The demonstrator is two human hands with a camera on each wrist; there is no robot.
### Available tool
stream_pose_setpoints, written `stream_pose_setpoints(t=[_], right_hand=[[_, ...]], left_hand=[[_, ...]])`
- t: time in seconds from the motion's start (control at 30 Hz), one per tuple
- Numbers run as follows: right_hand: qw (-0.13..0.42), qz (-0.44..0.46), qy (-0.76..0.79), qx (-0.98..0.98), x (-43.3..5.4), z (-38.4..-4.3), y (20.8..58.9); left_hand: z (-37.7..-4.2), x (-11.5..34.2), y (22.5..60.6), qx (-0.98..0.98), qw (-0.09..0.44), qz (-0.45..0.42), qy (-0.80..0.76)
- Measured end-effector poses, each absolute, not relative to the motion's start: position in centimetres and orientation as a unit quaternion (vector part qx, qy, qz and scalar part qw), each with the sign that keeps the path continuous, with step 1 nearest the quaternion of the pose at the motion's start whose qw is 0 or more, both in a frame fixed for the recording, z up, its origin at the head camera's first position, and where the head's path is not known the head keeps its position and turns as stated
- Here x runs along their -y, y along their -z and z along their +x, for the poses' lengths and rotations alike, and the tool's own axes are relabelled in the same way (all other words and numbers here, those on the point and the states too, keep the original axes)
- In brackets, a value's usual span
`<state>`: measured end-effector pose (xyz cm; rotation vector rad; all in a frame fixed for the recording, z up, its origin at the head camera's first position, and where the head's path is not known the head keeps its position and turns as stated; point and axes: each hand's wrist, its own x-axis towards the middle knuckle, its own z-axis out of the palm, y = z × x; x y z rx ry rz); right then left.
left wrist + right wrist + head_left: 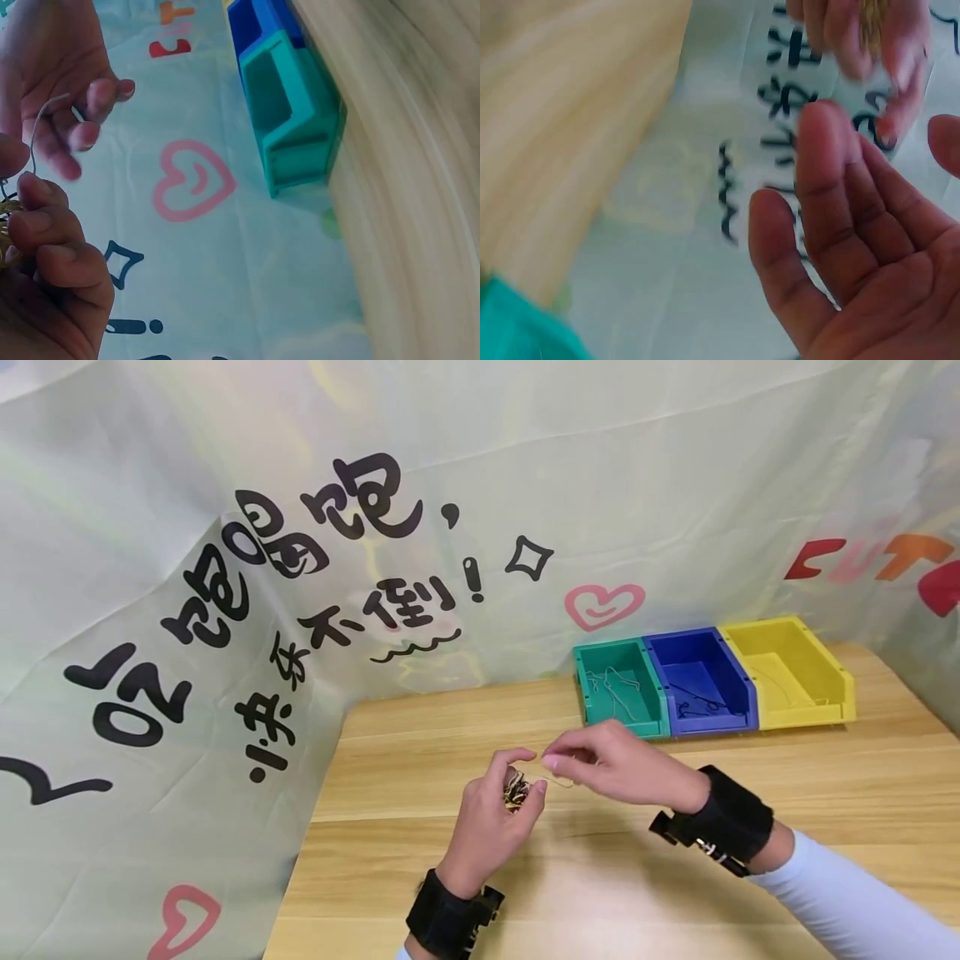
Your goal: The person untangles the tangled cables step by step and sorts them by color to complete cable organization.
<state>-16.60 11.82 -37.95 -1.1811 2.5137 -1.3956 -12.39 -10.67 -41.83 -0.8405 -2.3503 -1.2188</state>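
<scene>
My left hand (491,818) holds a small tangled bundle of thin cords (516,789), black, yellow and pale, in its curled fingers above the table. From the bundle one pale strand (555,780) sticks out to the right, its loose end bent; it also shows as a thin curved line (34,139) in the left wrist view. My right hand (618,764) hovers close by this strand, fingers gently bent. The right wrist view shows its thumb (946,142) apart from the fingers, with nothing between them.
Three bins stand side by side at the back right of the wooden table (420,743). The green bin (660,718) contains pale cords, the blue bin (712,724) dark ones, the yellow bin (843,697) a few yellowish ones. A printed cloth (480,460) hangs behind and to the left.
</scene>
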Motion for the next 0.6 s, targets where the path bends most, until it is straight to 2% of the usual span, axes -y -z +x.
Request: stream_pose_setpoints(t=[0.1, 0.2, 0.43, 0.5, 0.6], right_hand=[[0.034, -0.4, 0.469, -0.787, -10.7, -16.2, 38.4], [0.024, -0.399, 0.483, -0.779, -10.7, -16.2, 38.7], [-0.106, -0.27, 0.558, -0.777, -13.2, -17.2, 38.4], [-0.131, -0.248, 0.555, -0.783, -13.5, -17.1, 38.5], [-0.15, -0.286, 0.499, -0.804, -12.9, -16.7, 38.8]], left_hand=[[-12.3, 10.5, 41.6, 0.839, 0.192, -0.306, 0.407], [-12.1, 10.4, 41.7, 0.839, 0.2, -0.314, 0.397], [-12.1, 10.8, 42.2, 0.792, 0.295, -0.309, 0.436], [-12.2, 10.9, 42.3, 0.787, 0.3, -0.303, 0.446], [-12.3, 10.7, 42.4, 0.792, 0.279, -0.311, 0.445]])
